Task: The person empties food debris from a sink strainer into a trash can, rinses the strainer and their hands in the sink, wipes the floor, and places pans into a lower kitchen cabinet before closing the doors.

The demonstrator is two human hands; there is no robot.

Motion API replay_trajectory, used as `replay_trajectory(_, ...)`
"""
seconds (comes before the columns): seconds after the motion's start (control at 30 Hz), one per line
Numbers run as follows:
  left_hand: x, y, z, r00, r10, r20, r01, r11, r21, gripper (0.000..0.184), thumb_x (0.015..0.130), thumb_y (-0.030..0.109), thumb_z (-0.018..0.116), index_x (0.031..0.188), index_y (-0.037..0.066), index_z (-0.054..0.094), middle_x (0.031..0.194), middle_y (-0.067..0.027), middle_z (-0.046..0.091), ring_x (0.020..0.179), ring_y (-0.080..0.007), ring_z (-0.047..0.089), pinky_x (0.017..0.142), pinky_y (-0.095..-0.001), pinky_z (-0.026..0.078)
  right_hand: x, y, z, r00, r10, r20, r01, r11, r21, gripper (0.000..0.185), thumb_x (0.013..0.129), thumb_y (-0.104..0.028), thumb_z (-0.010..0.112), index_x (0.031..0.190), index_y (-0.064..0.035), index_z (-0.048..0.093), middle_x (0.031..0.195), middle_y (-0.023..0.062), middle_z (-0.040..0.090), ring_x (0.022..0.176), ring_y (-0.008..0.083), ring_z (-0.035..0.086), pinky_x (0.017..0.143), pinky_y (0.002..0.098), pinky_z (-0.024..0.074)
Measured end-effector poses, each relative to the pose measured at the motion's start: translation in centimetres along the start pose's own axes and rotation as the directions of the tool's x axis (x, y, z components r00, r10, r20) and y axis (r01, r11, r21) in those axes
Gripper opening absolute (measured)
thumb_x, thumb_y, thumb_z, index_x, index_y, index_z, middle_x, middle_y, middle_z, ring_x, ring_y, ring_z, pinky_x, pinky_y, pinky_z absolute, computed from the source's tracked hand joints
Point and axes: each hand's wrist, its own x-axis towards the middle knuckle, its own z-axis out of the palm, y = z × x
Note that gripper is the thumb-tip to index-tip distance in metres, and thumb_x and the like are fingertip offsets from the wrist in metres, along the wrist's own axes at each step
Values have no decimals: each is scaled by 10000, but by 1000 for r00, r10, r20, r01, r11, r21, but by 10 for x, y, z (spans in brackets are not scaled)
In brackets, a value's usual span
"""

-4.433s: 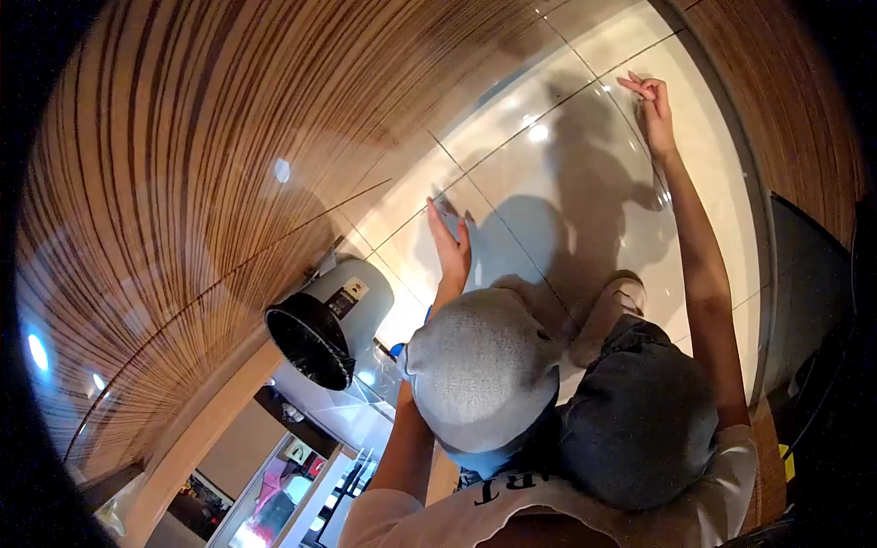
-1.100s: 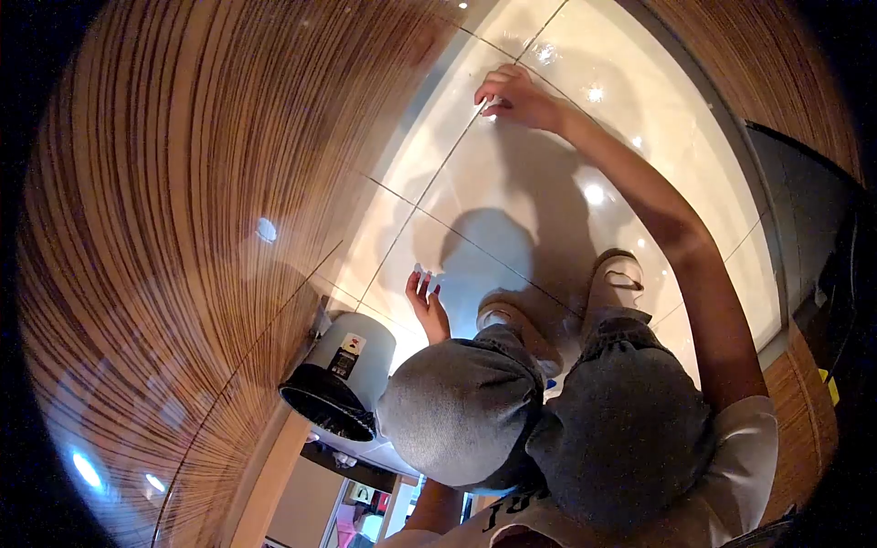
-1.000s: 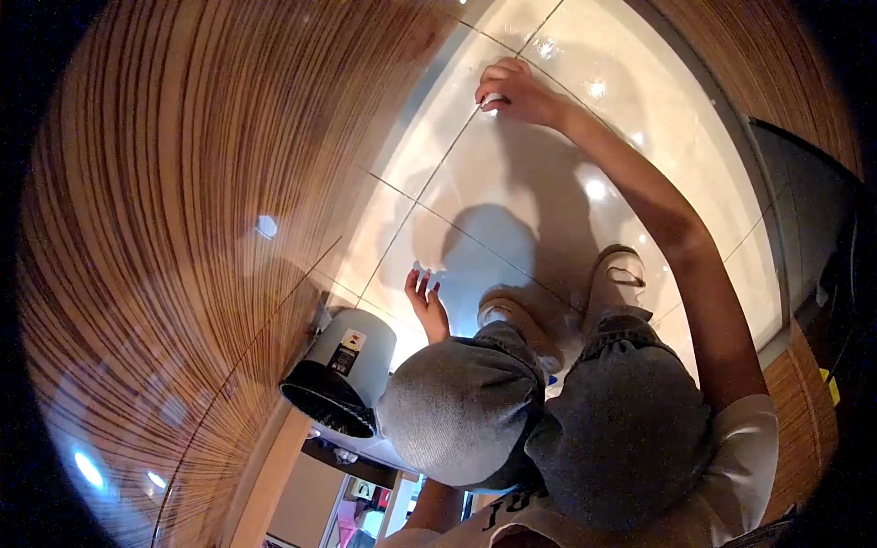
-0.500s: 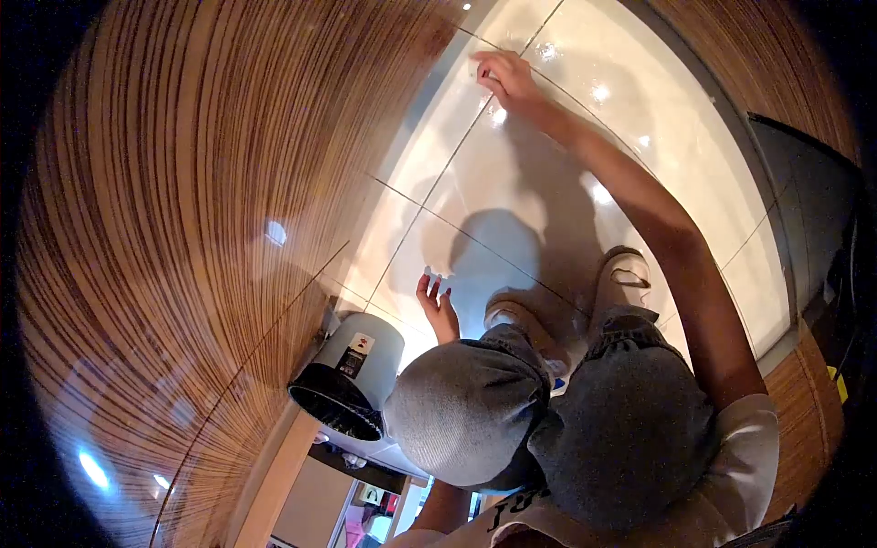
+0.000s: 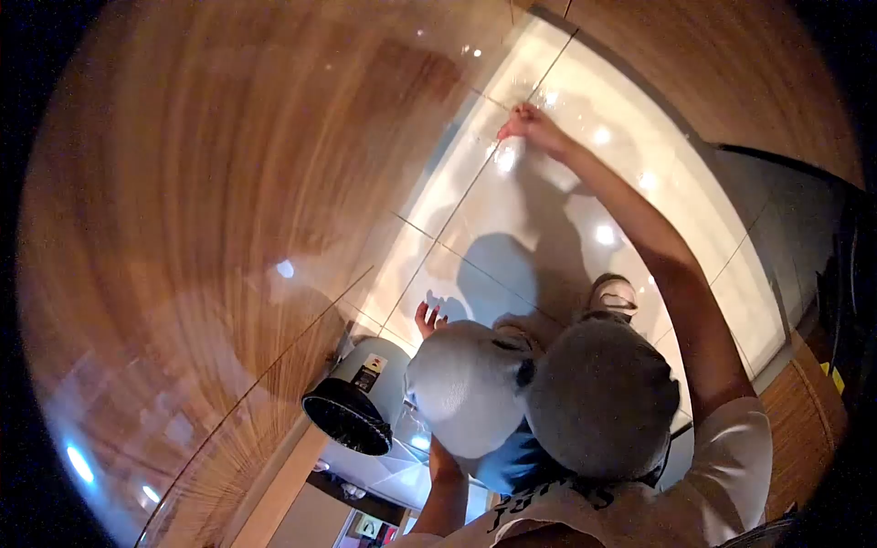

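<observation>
My right hand (image 5: 537, 130) reaches far forward over the glossy tiled floor (image 5: 493, 210). Its fingers are bent and drawn together close to the tiles; what they pinch, if anything, is too small to make out. Beyond my left knee (image 5: 466, 388), my left hand (image 5: 429, 320) shows only its fingers, which are apart with nothing visible in them. The rest of that hand is hidden by the knee. Close beside it stands a grey bin (image 5: 379, 376) with a black liner (image 5: 352, 416) and a label on its side.
Striped wood panelling (image 5: 210, 183) rises along the left, with more wood at the upper right. A dark panel (image 5: 776, 201) and cables border the floor on the right. My right shoe (image 5: 614, 294) rests on the tiles. Behind the bin are shelves with small items (image 5: 367, 527).
My view has tilted, so the floor and bin sit lower. My right hand has drawn closer and its fingers have gathered. My left hand has sunk further behind the knee.
</observation>
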Motion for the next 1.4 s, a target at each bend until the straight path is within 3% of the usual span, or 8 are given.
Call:
replay_trajectory(0.07, -8, 22, -12, 999, 10, 31, -9, 1000, -20, 516, 723, -28, 368, 1219, 86, 281, 1207, -77, 323, 1034, -212, 430, 788, -319, 408, -2, 4, 0, 948, -298, 109, 317, 872, -374, 79, 803, -115, 528, 814, -46, 491, 722, 40, 528, 647, 160, 519, 666, 291, 440)
replay_trajectory(0.23, 7, 76, -16, 977, 51, 205, -32, 995, -97, 461, 784, 35, 415, 1222, 102, 287, 1188, -56, 342, 1036, -204, 435, 789, -313, 398, 6, 8, 28, 971, -236, 35, 162, 545, -822, 83, 729, -98, 607, 791, -57, 568, 727, 64, 533, 718, 166, 519, 633, 273, 424)
replay_trajectory(0.8, -18, 57, -14, 973, -227, 42, 224, 972, 64, 405, 842, 161, 391, 1226, 61, 311, 1145, -78, 404, 1029, -195, 426, 849, -305, 363, 29, 24, 22, 773, -464, 433, 496, 17, -868, 112, 635, -139, 628, 704, -71, 570, 726, 52, 499, 722, 231, 460, 656, 328, 381)
replay_trajectory(0.9, -26, 62, -16, 962, -270, 35, 267, 961, 74, 407, 851, 188, 386, 1227, 50, 315, 1141, -84, 414, 1028, -193, 424, 854, -298, 357, 35, 36, 10, 843, -445, 302, 426, 211, -880, 111, 684, -147, 607, 712, -49, 562, 731, 56, 498, 757, 197, 476, 668, 311, 384)
replay_trajectory(0.97, -40, 74, -20, 942, -336, 21, 332, 938, 99, 410, 857, 206, 383, 1227, 42, 317, 1138, -87, 421, 1027, -191, 422, 858, -293, 352, 24, 31, 1, 964, -217, -155, 85, 800, -594, 109, 752, -113, 586, 800, -29, 535, 784, 23, 521, 716, 122, 491, 654, 258, 397)
replay_trajectory(1.07, -61, 120, -23, 820, -567, -76, 571, 807, 147, 419, 866, 233, 378, 1228, 31, 321, 1135, -93, 431, 1026, -189, 420, 864, -286, 346, -37, -8, 9, 986, -37, -163, -37, 904, -426, 132, 795, -143, 551, 839, -21, 528, 800, 24, 534, 729, 117, 510, 663, 256, 418)
replay_trajectory(1.13, -54, 156, -10, 965, -138, 223, 127, 990, 61, 315, 804, 70, 474, 1111, 68, 404, 1040, -58, 449, 975, -198, 475, 821, -339, 419, -69, -49, 28, 995, 55, -87, -69, 984, -166, 145, 794, -153, 549, 851, -21, 530, 789, 36, 541, 721, 144, 525, 655, 271, 429)
replay_trajectory(1.4, -118, 337, 37, 899, -230, 373, 222, 973, 66, 214, 824, 266, 521, 922, 77, 535, 902, -38, 590, 840, -120, 555, 665, -247, 437, -188, -211, 161, 936, 298, -186, -296, 954, 39, 93, 811, -105, 523, 878, -42, 533, 836, 16, 549, 779, 116, 530, 731, 236, 429)
